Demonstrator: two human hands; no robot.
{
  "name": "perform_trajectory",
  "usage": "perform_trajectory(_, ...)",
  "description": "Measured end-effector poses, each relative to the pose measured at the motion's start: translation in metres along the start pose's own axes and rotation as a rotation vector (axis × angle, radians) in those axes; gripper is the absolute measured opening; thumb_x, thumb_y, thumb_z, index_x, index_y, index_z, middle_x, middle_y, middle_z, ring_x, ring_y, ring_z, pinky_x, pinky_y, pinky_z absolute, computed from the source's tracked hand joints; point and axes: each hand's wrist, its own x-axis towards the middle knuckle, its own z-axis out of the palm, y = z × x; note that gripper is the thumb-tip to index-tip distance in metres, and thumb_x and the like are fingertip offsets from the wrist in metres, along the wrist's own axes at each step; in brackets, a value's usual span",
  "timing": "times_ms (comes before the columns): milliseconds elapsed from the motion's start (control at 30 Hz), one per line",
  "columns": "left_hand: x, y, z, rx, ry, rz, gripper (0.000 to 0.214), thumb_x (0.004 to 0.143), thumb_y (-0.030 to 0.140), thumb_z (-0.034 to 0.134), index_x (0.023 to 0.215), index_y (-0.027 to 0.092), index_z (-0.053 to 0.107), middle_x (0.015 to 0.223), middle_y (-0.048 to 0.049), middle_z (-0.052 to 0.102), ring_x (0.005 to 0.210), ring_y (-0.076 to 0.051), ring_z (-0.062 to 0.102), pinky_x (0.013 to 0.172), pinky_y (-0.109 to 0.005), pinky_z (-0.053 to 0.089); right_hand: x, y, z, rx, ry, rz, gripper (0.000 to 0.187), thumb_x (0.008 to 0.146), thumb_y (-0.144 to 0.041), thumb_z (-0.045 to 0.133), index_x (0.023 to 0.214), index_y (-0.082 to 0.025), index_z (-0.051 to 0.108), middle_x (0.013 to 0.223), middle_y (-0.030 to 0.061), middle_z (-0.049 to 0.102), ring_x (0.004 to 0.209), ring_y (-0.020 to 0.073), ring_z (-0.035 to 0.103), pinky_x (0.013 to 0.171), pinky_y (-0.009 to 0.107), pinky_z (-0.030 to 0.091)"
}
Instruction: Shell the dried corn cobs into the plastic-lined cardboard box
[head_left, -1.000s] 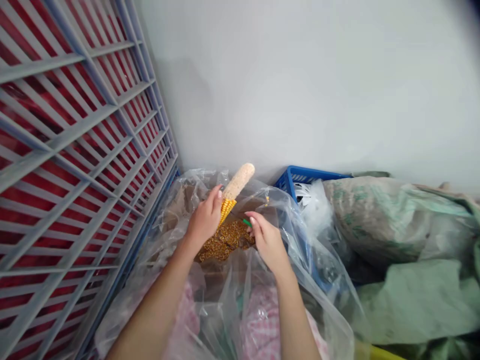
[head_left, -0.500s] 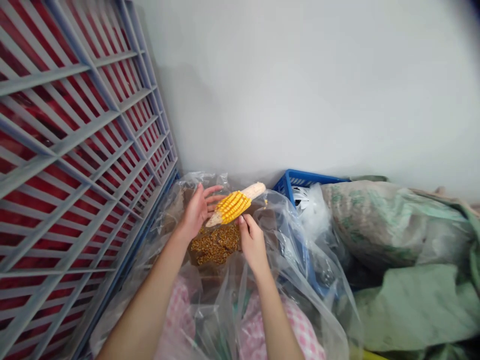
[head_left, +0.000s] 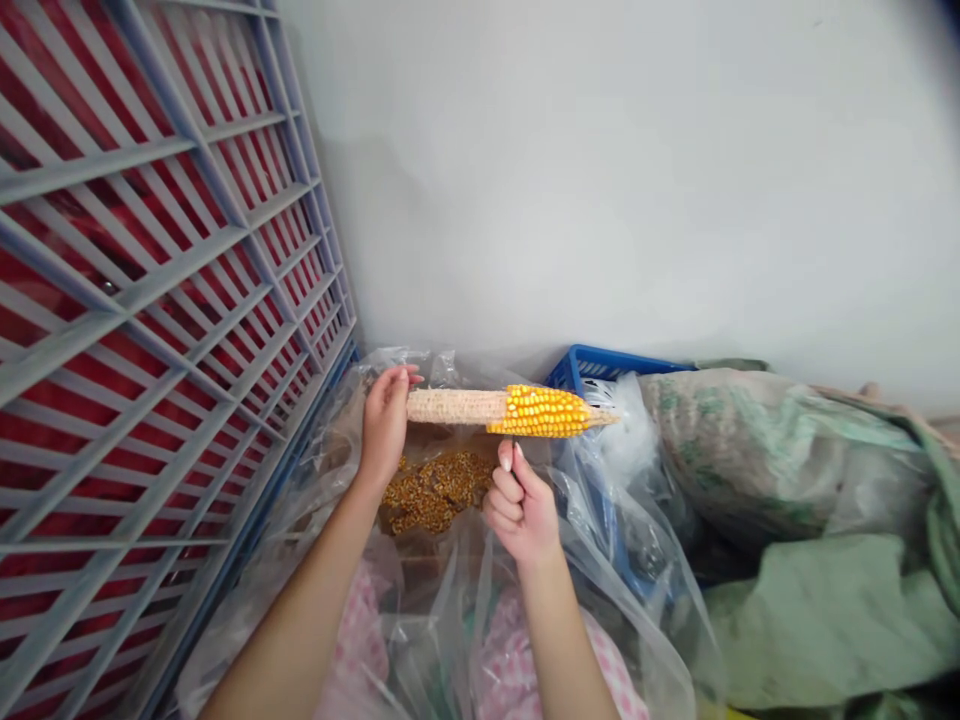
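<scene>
A corn cob [head_left: 536, 410] lies level in front of me. Yellow kernels cover its right part, while its left length is stripped bare. My left hand [head_left: 386, 425] is closed around the bare left end. Just below the edge of the kernels, my right hand [head_left: 521, 503] is curled shut, thumb against forefinger. Something thin and dark seems to stick up from that pinch toward the cob, too small to name. Beneath both hands, loose corn kernels [head_left: 439, 492] lie in a brown container, partly hidden by clear plastic sheeting [head_left: 600, 590].
On the left rises a tall slatted plastic crate [head_left: 176, 255] with red behind its slats. A blue basket [head_left: 574, 370] holding plastic bags stands to the right. Beyond it lie a stuffed woven sack [head_left: 780, 445] and green cloth [head_left: 825, 620]. A white wall [head_left: 600, 180] is close ahead.
The cob has swung round, its kernelled part now pointing right and its bare end left. My left hand has closed on the bare end. My right hand has curled shut slightly lower.
</scene>
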Motion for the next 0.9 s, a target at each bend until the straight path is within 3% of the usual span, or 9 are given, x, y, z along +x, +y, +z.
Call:
perform_trajectory(133, -0.002, 0.006, -0.003, 0.015, 0.055, 0.082, 0.032, 0.080, 0.042, 0.039, 0.091, 0.017, 0.055, 0.087, -0.0058, 0.061, 0.083, -0.015, 0.057, 0.073, -0.028, 0.043, 0.000, -0.001, -0.004, 0.082, -0.057, -0.028, 0.023, 0.081, -0.038, 0.050, 0.070, -0.022, 0.037, 0.045, -0.0110, 0.011, 0.033, 0.0024, -0.003, 0.026, 0.009, 0.007)
perform_trajectory(233, -0.013, 0.015, -0.005, 0.237, 0.087, 0.404, 0.028, 0.081, 0.037, 0.041, 0.096, 0.017, 0.054, 0.091, -0.0068, 0.059, 0.088, -0.016, 0.055, 0.079, -0.031, 0.042, 0.002, -0.002, -0.004, 0.093, -0.091, -0.010, 0.024, 0.083, -0.038, 0.046, 0.069, -0.022, 0.034, 0.046, -0.0107, 0.011, 0.033, 0.0024, -0.002, 0.026, 0.009, 0.008)
perform_trajectory(333, -0.029, 0.021, -0.003, 0.528, -0.061, 0.788, 0.025, 0.075, 0.030, 0.051, 0.096, 0.017, 0.055, 0.094, -0.0073, 0.060, 0.097, -0.019, 0.052, 0.089, -0.035, 0.036, 0.003, -0.002, -0.003, 0.084, -0.125, 0.049, 0.027, 0.084, -0.039, 0.042, 0.066, -0.022, 0.031, 0.046, -0.0106, 0.012, 0.033, 0.0022, -0.001, 0.026, 0.008, 0.011)
perform_trajectory(400, -0.038, 0.023, 0.001, 0.657, -0.139, 0.885, 0.026, 0.073, 0.029, 0.053, 0.097, 0.018, 0.056, 0.096, -0.0076, 0.061, 0.100, -0.020, 0.050, 0.093, -0.037, 0.032, 0.003, -0.003, -0.004, 0.074, -0.141, 0.089, 0.029, 0.085, -0.040, 0.041, 0.065, -0.021, 0.029, 0.045, -0.0107, 0.013, 0.032, 0.0020, 0.000, 0.026, 0.008, 0.013)
perform_trajectory(500, -0.041, 0.023, 0.004, 0.790, -0.169, 0.797, 0.029, 0.077, 0.029, 0.048, 0.103, 0.018, 0.055, 0.102, -0.0071, 0.061, 0.103, -0.020, 0.050, 0.097, -0.040, 0.024, 0.002, -0.005, -0.004, 0.044, -0.140, 0.128, 0.031, 0.084, -0.041, 0.042, 0.064, -0.021, 0.028, 0.044, -0.0109, 0.014, 0.031, 0.0015, 0.001, 0.025, 0.008, 0.014)
perform_trajectory(567, -0.038, 0.023, 0.004, 0.843, -0.251, 0.682, 0.030, 0.082, 0.030, 0.040, 0.105, 0.019, 0.055, 0.103, -0.0059, 0.062, 0.100, -0.019, 0.052, 0.096, -0.039, 0.025, 0.000, -0.007, -0.003, 0.004, -0.116, 0.157, 0.032, 0.083, -0.041, 0.044, 0.064, -0.020, 0.028, 0.044, -0.0111, 0.014, 0.032, 0.0012, 0.002, 0.026, 0.008, 0.014)
perform_trajectory(733, -0.033, 0.022, 0.003, 0.806, -0.510, 0.427, 0.036, 0.086, 0.036, 0.027, 0.087, 0.019, 0.059, 0.082, -0.0027, 0.064, 0.077, -0.015, 0.057, 0.069, -0.026, 0.037, -0.002, -0.011, -0.001, -0.154, -0.055, 0.314, 0.028, 0.082, -0.039, 0.045, 0.066, -0.020, 0.033, 0.044, -0.0115, 0.018, 0.033, 0.0010, 0.004, 0.026, 0.008, 0.012)
perform_trajectory(833, -0.035, 0.022, 0.005, 0.797, -0.550, 0.350, 0.042, 0.088, 0.037, 0.019, 0.073, 0.019, 0.054, 0.066, -0.0011, 0.059, 0.063, -0.014, 0.054, 0.057, -0.025, 0.034, -0.001, -0.011, 0.000, -0.204, -0.021, 0.352, 0.026, 0.081, -0.038, 0.046, 0.067, -0.019, 0.036, 0.045, -0.0114, 0.018, 0.034, 0.0011, 0.004, 0.027, 0.009, 0.010)
perform_trajectory(900, -0.038, 0.021, 0.006, 0.831, -0.560, 0.343, 0.040, 0.088, 0.038, 0.017, 0.076, 0.021, 0.052, 0.068, -0.0010, 0.059, 0.063, -0.015, 0.054, 0.057, -0.024, 0.033, 0.000, -0.011, 0.000, -0.223, 0.041, 0.322, 0.026, 0.080, -0.038, 0.048, 0.067, -0.019, 0.037, 0.046, -0.0112, 0.017, 0.035, 0.0012, 0.005, 0.027, 0.009, 0.009)
